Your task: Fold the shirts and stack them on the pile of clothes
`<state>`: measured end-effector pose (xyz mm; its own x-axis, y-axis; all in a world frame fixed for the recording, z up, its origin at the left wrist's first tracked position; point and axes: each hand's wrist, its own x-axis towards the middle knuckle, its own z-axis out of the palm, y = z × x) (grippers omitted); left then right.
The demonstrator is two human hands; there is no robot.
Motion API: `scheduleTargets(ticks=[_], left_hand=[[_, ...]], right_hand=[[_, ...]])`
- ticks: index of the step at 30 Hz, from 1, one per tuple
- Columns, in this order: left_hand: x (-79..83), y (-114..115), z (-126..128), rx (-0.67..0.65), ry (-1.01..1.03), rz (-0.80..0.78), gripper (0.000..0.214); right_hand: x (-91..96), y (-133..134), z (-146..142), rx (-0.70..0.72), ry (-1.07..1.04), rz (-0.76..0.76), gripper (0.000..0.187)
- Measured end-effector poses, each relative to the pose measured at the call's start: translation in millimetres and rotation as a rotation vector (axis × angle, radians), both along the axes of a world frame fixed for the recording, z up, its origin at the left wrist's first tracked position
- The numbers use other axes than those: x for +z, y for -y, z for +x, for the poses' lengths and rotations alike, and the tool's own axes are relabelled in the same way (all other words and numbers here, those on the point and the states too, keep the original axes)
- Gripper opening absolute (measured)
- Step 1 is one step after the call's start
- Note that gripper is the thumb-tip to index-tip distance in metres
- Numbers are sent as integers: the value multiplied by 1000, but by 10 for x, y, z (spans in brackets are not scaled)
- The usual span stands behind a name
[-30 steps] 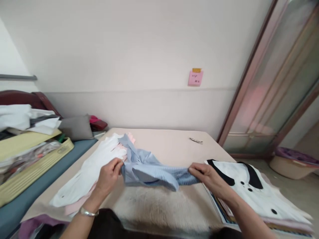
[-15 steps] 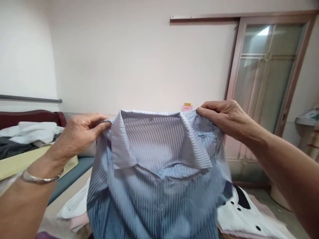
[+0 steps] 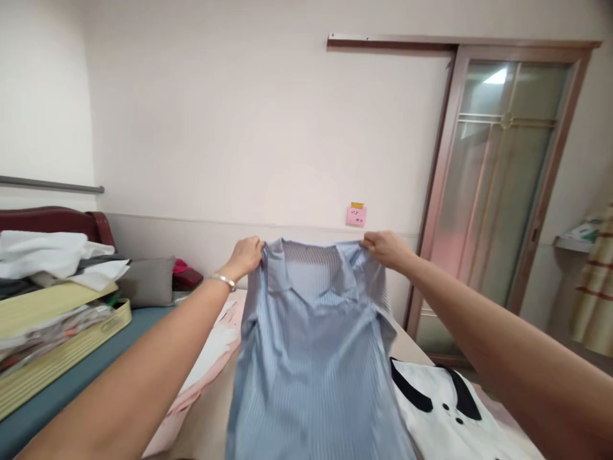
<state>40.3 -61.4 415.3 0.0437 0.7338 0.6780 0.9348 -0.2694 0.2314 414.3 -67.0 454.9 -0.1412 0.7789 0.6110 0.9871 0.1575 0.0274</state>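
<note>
A blue-and-white striped shirt [image 3: 311, 358] with a turned-down collar hangs stretched between my hands, its front facing me. At its left shoulder edge in view, my left hand [image 3: 248, 254], with a silver bangle at the wrist, is closed on the cloth. My right hand [image 3: 387, 249] pinches the opposite shoulder. The lower end of the shirt runs out of the bottom of the view. To the right lies a white garment with a black collar and black buttons [image 3: 445, 409]. White and pink cloth [image 3: 211, 358] lies to the left, partly behind my forearm.
Clothes heap [image 3: 43, 252] on a yellow box [image 3: 62, 358] at the left, near a grey cushion [image 3: 151, 281]. A wall with a pink note [image 3: 356, 216] stands ahead. A glazed sliding door [image 3: 498, 191] and a curtain [image 3: 596, 281] are at the right.
Both hands have moved away from me, arms stretched further out, carrying the shirt forward. More of the shirt's front now shows, and the pink note is fully visible above it.
</note>
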Motion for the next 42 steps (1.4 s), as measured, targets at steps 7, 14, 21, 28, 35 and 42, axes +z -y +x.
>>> scheduleTargets(ticks=[7, 14, 21, 28, 35, 42], left_hand=[[595, -162, 273, 93, 21, 254, 30], [-1130, 74, 113, -54, -98, 102, 29], [-3190, -210, 130, -111, -141, -539, 29], [-3833, -324, 263, -109, -187, -684, 29], [-3663, -44, 659, 72, -237, -570, 43], [-3827, -148, 839, 113, -317, -760, 19]], right_hand=[[594, -83, 185, 34, -119, 404, 21], [-1155, 269, 320, 239, -61, 169, 21], [-3477, 76, 220, 50, -25, -431, 27], [-4155, 18, 177, -78, 8, -531, 22], [-4005, 301, -425, -83, -66, -528, 41], [-4242, 258, -696, -127, -5, -697, 13]])
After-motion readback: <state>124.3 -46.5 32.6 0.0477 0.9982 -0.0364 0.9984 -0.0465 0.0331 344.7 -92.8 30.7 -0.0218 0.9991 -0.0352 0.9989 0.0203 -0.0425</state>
